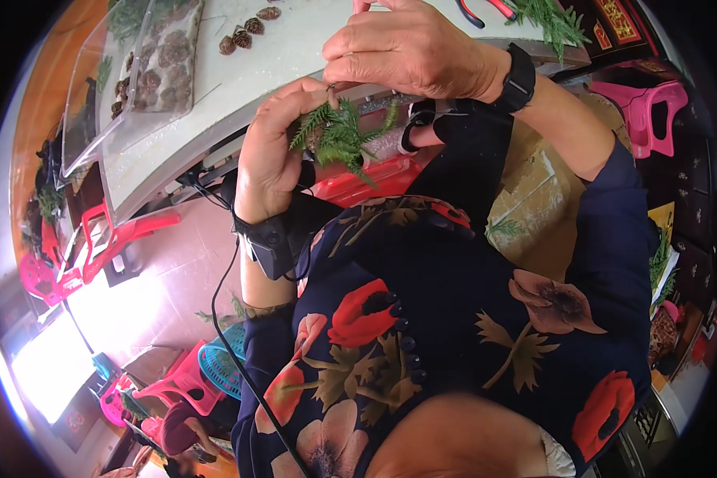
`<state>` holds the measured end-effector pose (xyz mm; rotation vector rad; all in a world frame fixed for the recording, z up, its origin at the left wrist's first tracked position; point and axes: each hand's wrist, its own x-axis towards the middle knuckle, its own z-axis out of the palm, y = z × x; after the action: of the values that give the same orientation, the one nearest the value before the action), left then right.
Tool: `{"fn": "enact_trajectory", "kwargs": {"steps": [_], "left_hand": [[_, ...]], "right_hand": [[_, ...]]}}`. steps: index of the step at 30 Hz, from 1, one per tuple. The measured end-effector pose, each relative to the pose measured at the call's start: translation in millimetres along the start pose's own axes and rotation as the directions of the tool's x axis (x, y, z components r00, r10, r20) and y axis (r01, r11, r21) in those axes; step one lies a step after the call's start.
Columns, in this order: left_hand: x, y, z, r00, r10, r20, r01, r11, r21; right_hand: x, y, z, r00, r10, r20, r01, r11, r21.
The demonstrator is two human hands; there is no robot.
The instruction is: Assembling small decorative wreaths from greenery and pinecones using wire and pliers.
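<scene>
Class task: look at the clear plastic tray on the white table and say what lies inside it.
The clear tray holds brown pine cones and some greenery; glare hides its near end.

My left hand [275, 151] holds a sprig [338, 137] just before the worktop [295, 48]; my right hand [410, 48] sits above it. Pine cones [247, 32] lie on the worktop, a tray [147, 68] to their left, pliers [482, 9] far right.

I count four loose pine cones [247, 30] near the far edge of my desk [295, 56], one pair of red-handled pliers [486, 9] by the far right corner, one clear tray [147, 72] of cones at the left edge, and one green sprig [342, 135] in my grip.
</scene>
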<state>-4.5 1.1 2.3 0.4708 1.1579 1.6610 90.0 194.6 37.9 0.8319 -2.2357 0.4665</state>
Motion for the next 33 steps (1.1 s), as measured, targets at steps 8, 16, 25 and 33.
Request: {"fn": "enact_trajectory", "kwargs": {"steps": [8,16,25,33], "left_hand": [[0.6,-7.7,8.6,0.895,0.442,-0.059,-0.199,0.515,0.834],[0.6,-2.5,2.1,0.993,0.088,-0.078,-0.073,0.980,0.187],[3.5,-13.4,10.4,0.829,0.557,0.047,-0.310,0.388,0.868],[6.1,-16.1,35.2,0.640,0.729,0.244,-0.201,-0.147,0.968]], "right_hand": [[2.3,-5.8,-0.1,0.542,0.679,0.495,-0.833,0.511,0.212],[-5.0,0.7,-5.0,0.986,0.033,0.166,0.032,0.927,-0.374],[-17.3,-9.7,12.3,0.876,0.444,0.186,-0.452,0.892,-0.001],[-20.4,-1.0,5.3,0.209,0.513,0.832,-0.665,-0.550,0.506]]}}
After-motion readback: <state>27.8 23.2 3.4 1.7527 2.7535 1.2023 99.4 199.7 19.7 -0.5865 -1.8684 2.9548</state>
